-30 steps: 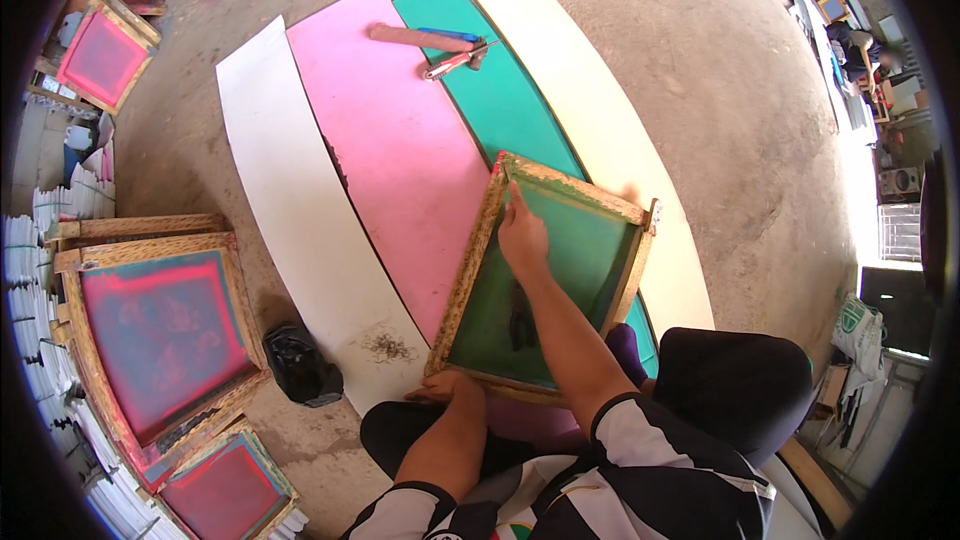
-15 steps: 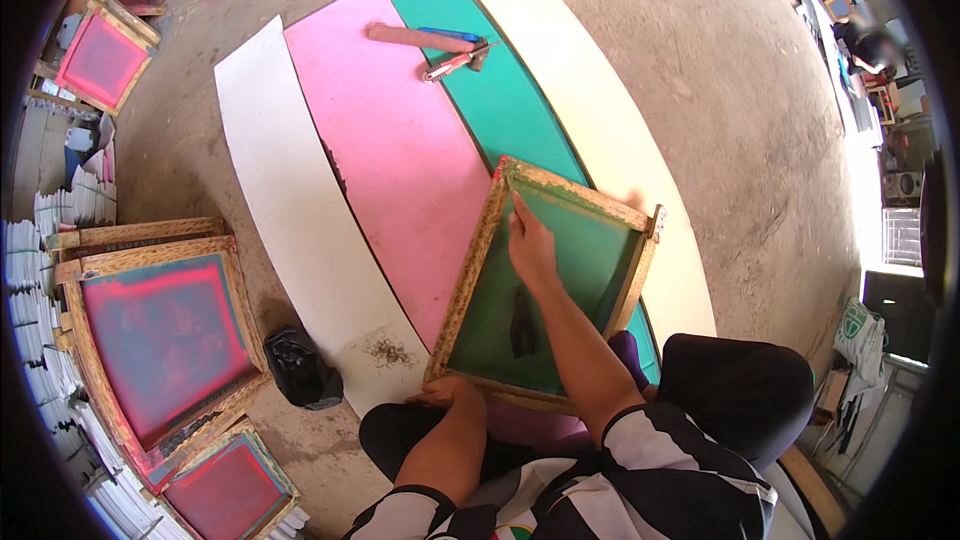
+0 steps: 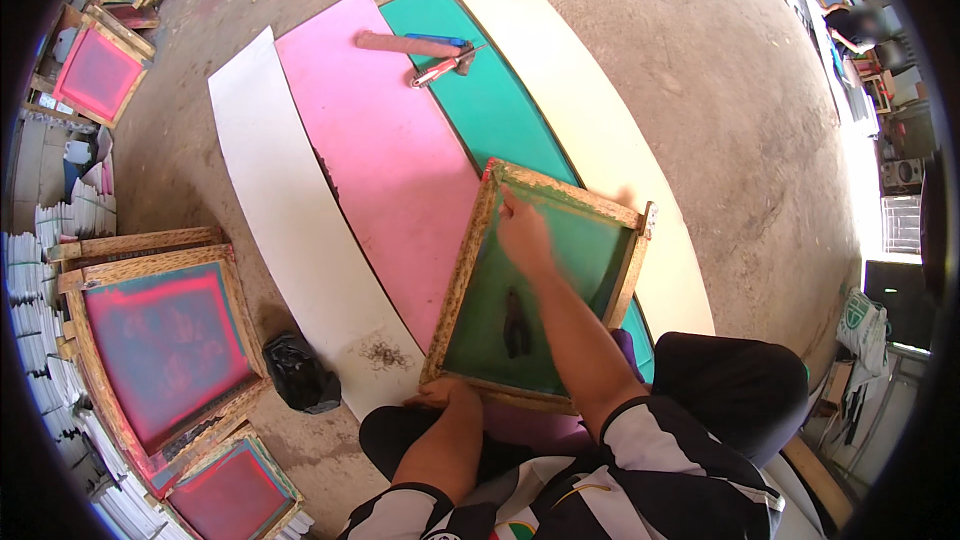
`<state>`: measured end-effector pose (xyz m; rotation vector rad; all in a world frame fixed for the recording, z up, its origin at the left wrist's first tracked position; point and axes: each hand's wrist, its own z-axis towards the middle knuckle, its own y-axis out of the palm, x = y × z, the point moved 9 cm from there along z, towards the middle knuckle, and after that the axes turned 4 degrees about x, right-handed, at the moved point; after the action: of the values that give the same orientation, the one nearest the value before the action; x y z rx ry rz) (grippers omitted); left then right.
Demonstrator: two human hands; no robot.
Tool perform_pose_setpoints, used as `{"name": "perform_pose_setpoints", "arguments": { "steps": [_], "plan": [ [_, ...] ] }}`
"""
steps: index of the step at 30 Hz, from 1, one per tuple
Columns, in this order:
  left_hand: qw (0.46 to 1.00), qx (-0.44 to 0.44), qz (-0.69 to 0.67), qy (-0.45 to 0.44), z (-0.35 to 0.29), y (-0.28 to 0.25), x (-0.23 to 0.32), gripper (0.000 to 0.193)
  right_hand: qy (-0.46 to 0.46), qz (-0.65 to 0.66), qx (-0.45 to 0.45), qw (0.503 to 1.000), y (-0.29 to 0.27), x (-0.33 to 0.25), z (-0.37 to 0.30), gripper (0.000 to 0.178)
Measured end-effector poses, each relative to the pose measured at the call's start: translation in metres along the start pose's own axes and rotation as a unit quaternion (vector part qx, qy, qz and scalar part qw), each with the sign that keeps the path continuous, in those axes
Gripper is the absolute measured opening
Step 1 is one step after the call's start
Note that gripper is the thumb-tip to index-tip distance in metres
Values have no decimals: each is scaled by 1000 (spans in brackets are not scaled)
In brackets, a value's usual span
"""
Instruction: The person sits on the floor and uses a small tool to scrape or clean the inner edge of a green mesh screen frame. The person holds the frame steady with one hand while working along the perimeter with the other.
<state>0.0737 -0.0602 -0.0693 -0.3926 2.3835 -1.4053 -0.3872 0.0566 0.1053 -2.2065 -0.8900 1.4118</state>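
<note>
A screen printing frame (image 3: 462, 280), wooden with green mesh, is tilted over my lap and the coloured boards. My left hand (image 3: 436, 393) grips its near left corner, partly hidden under the wood. My right hand (image 3: 524, 231) is over the mesh near the far left corner, slightly blurred, the index finger pointing at the corner and the other fingers curled. Whatever those fingers may hold cannot be made out. Dark pliers (image 3: 516, 326) lie on the mesh beside my right forearm.
A hammer (image 3: 410, 43) and a red-handled tool (image 3: 436, 72) rest on the pink board (image 3: 345, 90) and green board (image 3: 500, 90). At left stand a black bag (image 3: 300, 372), red-meshed frames (image 3: 170, 340) and paper stacks (image 3: 85, 208). Another person (image 3: 848, 28) is at far right.
My right hand has shifted slightly left within the frame, its fingers more curled and blurred. The left hand keeps its hold on the corner. The whole view has moved a little.
</note>
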Motion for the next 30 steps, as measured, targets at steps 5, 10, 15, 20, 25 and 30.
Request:
{"name": "perform_pose_setpoints", "arguments": {
  "steps": [5,10,15,20,25,30],
  "plan": [
    [991,38,120,37,23,17,-1,56,-10,72,73,995,30,21,-2,48],
    [941,20,328,82,36,27,-1,48,5,40,58,997,43,10,-9,51],
    [981,-8,191,45,0,0,9,50,-17,-27,59,998,26,17,-5,49],
    [991,66,108,45,22,11,8,52,-34,-38,65,997,39,16,-2,50],
    [887,-79,440,113,-40,-20,40,55,-56,87,123,987,39,44,4,47],
    [992,109,62,22,-7,-33,13,55,-55,115,118,985,53,27,-1,48]
  ]
}}
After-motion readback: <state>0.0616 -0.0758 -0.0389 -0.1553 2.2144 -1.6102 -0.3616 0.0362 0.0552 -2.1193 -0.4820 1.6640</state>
